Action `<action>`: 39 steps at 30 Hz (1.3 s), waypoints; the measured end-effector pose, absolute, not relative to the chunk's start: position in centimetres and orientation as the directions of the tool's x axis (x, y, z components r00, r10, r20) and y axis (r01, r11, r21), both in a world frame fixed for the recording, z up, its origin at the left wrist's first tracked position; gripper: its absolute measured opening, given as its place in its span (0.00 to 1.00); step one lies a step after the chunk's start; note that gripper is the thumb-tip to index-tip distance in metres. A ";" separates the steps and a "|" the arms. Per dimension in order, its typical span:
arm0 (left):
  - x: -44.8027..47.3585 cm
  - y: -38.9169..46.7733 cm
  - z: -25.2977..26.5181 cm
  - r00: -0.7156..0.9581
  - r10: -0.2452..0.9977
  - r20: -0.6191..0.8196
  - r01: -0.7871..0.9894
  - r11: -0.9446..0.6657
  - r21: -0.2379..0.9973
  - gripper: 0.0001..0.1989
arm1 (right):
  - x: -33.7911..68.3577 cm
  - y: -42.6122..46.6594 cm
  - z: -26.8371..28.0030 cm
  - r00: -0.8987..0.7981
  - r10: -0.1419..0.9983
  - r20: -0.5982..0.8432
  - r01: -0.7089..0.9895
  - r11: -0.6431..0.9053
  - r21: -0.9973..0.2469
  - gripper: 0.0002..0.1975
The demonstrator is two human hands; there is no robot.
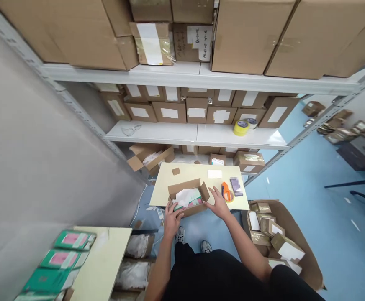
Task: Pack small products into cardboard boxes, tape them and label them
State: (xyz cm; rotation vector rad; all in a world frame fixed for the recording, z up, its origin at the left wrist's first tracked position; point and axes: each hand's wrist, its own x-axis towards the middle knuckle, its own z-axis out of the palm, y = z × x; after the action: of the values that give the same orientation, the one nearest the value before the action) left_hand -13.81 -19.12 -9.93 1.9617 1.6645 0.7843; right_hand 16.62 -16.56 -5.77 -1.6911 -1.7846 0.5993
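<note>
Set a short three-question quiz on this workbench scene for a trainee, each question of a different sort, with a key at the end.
1. Multiple choice: what is between the left hand and the right hand?
A) a pair of scissors
B) an open cardboard box
C) a drinking cup

2. True or false: the orange tape dispenser lies on the table, to the right of that box.

3. Fill in the gap: the large open carton at the lower right of the picture holds several smaller ____.

Key: 1. B; 2. True; 3. boxes.
</note>
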 end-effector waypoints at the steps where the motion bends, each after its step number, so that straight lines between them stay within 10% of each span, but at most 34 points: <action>1: -13.7 -17.5 -10.6 0.141 0.982 0.125 0.717 -0.188 0.671 0.12 | 16.8 -16.0 -6.1 0.028 0.995 0.098 0.729 0.047 -0.683 0.37; 14: -14.2 -3.2 -16.5 0.432 0.899 -0.079 0.606 -0.224 0.763 0.19 | 13.4 -13.4 -10.1 0.281 0.959 -0.042 0.711 -0.238 -0.662 0.33; 18: -15.8 -3.3 -17.4 0.175 0.960 -0.220 0.568 0.084 0.819 0.42 | 12.4 -13.9 -10.8 0.319 0.946 -0.062 0.686 -0.275 -0.674 0.33; 22: -17.1 -2.5 -17.7 0.058 0.900 -0.431 0.440 0.365 0.820 0.31 | 12.6 -13.7 -11.4 0.386 0.918 -0.084 0.655 -0.338 -0.676 0.32; 27: -17.1 -1.9 -17.1 0.358 0.909 -0.216 0.510 0.004 0.860 0.37 | 12.3 -11.8 -12.6 0.487 0.861 -0.143 0.587 -0.444 -0.677 0.34; 31: -16.4 -3.1 -17.5 0.595 0.743 -0.308 0.640 -0.206 0.740 0.54 | 10.3 -10.2 -13.5 0.372 0.897 -0.239 0.616 -0.432 -0.659 0.34; 39: -17.0 -3.1 -18.5 0.605 0.759 -0.240 0.567 -0.198 0.800 0.35 | 10.6 -10.5 -14.0 0.096 0.913 -0.396 0.694 -0.346 -0.631 0.54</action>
State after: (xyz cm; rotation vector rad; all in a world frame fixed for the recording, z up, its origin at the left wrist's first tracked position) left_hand -16.97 -3.11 -18.51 1.8856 1.0629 0.2560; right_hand 10.62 -10.48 -13.97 -2.0941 -1.5959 1.1005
